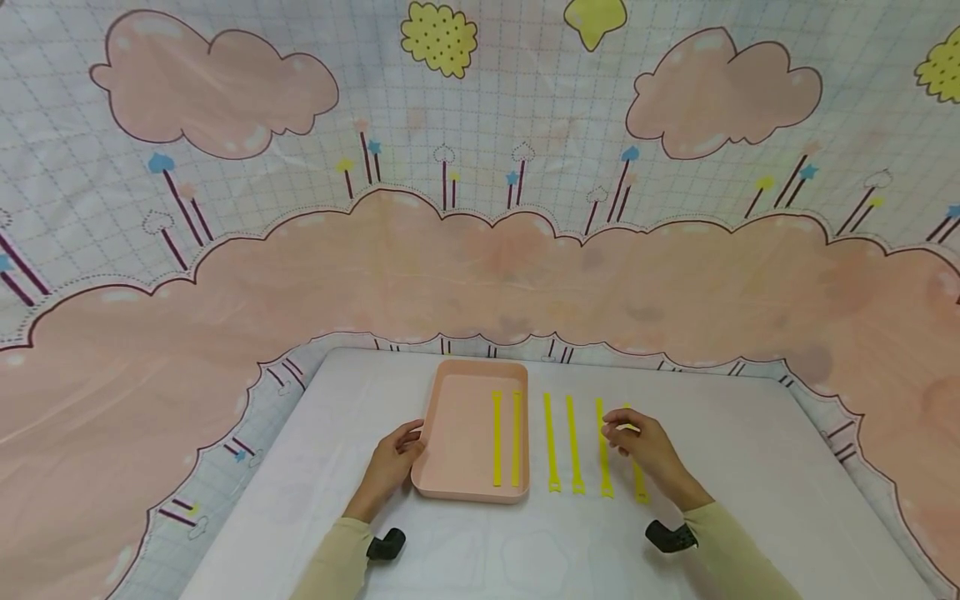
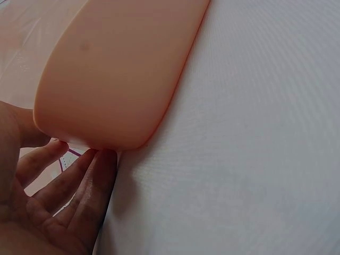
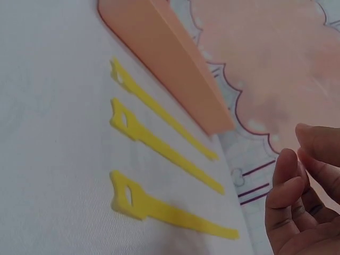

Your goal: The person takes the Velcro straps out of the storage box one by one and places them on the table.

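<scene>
My left hand [image 1: 393, 458] is at the left side of a shallow peach tray [image 1: 457, 433], its fingertips touching the outer wall. In the left wrist view, extended fingers [image 2: 79, 186] meet the tray's rounded end [image 2: 106, 95]. Inside the tray, two yellow cable ties [image 1: 497, 442] lie parallel along its right side. Several more yellow cable ties [image 1: 575, 450] form a row on the table right of it, slotted heads toward me. Above the rightmost ones hovers my right hand [image 1: 641, 442], fingers loosely bent, nothing between thumb and fingertips in the right wrist view.
The white table [image 1: 337, 433] reaches to a patterned cloth backdrop [image 1: 480, 275] with printed clouds, which hangs behind it and down its sides. Dark wrist devices [image 1: 670, 536] sit below both wrists.
</scene>
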`<action>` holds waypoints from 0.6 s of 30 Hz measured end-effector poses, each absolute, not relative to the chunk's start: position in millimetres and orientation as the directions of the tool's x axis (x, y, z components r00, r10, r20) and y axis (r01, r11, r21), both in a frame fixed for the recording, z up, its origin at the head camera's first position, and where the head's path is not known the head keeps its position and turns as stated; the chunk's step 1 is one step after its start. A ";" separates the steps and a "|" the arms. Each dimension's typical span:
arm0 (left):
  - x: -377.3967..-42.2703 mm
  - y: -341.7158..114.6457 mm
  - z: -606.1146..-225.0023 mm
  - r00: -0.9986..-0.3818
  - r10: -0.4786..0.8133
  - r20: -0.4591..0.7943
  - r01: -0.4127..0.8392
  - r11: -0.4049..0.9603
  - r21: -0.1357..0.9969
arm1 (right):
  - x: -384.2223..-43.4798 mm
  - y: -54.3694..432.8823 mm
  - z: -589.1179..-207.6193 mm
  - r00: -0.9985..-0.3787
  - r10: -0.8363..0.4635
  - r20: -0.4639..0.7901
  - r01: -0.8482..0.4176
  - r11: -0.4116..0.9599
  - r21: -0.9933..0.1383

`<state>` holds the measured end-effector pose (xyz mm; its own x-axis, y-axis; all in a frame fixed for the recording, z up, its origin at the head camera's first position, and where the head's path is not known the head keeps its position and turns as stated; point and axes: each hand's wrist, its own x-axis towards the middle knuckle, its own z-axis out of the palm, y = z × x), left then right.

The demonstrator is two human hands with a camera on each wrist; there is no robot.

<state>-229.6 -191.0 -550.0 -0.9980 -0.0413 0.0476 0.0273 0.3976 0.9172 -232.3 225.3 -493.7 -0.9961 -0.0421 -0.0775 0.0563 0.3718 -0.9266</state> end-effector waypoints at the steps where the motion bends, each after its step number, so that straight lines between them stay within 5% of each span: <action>1: -229.5 -191.0 -549.8 -0.998 -0.044 0.042 0.021 0.397 0.918 | -231.8 224.2 -493.7 -0.996 -0.050 -0.076 0.052 0.370 -0.928; 18: -227.1 -189.4 -549.0 -0.998 -0.057 0.026 0.001 0.405 0.915 | -223.0 204.4 -495.1 -0.990 -0.117 -0.078 0.032 0.350 -0.936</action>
<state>-227.1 -189.4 -549.0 -0.9981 -0.0566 0.0261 0.0009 0.4046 0.9145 -223.0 204.4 -495.1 -0.9901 -0.1171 -0.0777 0.0321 0.3501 -0.9362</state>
